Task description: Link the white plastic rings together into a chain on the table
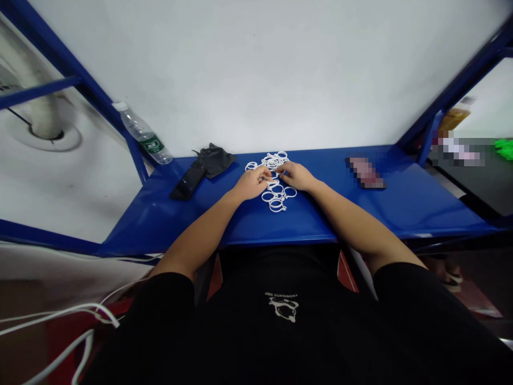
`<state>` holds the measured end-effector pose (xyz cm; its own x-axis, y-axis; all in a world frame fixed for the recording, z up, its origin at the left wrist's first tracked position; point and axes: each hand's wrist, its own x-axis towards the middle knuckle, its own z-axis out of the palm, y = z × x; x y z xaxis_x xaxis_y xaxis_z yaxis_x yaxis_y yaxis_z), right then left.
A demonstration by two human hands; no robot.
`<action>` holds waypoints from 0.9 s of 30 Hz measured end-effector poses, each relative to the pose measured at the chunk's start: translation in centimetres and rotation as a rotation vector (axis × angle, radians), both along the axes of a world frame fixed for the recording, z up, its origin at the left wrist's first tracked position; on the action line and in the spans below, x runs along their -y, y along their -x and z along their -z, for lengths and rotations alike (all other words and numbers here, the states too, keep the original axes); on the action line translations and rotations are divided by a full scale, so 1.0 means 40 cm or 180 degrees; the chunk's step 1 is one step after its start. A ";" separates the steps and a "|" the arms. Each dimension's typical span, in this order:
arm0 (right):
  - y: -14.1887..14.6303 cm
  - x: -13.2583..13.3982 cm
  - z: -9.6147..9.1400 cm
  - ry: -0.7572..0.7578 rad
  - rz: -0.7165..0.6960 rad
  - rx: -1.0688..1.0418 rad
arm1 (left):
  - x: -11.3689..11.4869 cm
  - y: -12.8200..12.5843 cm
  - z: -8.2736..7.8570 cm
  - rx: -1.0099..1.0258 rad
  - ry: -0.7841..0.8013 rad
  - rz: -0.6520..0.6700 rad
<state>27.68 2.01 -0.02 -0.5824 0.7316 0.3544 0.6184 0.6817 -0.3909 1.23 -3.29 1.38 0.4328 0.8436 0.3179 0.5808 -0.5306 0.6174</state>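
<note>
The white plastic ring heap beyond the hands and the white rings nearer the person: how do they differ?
The far heap of white plastic rings is tightly overlapped, while the near group of white rings lies looser, with gaps. The far heap sits beyond the left hand and right hand; the near group sits below them. Both are thin white rings on the blue shelf.

Black cloth [214,160] and blurred object [365,172] flank the rings [276,159].

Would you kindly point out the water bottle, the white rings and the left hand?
water bottle [138,128]: head view, on its clear body.
white rings [276,209]: head view, on the lower cluster.
left hand [252,182]: head view, on its back.
</note>
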 end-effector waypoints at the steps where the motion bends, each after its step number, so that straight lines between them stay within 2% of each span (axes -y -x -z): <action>1: 0.001 -0.001 0.002 0.0010 0.0013 0.0053 | 0.004 -0.001 -0.001 0.0057 0.0064 0.0061; 8: 0.014 0.005 -0.002 0.0114 0.0026 0.0268 | -0.019 -0.003 0.004 -0.0293 -0.0305 -0.0108; 16: 0.010 0.016 -0.014 0.0177 0.0087 -0.0038 | -0.046 0.011 0.038 -0.0685 -0.0219 0.0198; 20: 0.005 0.019 -0.017 0.0386 0.0189 -0.0170 | -0.045 0.012 0.038 -0.0846 -0.0210 0.0160; 27: 0.001 0.019 -0.023 0.0267 0.0379 -0.0359 | -0.036 0.007 0.029 -0.0860 -0.0152 0.0031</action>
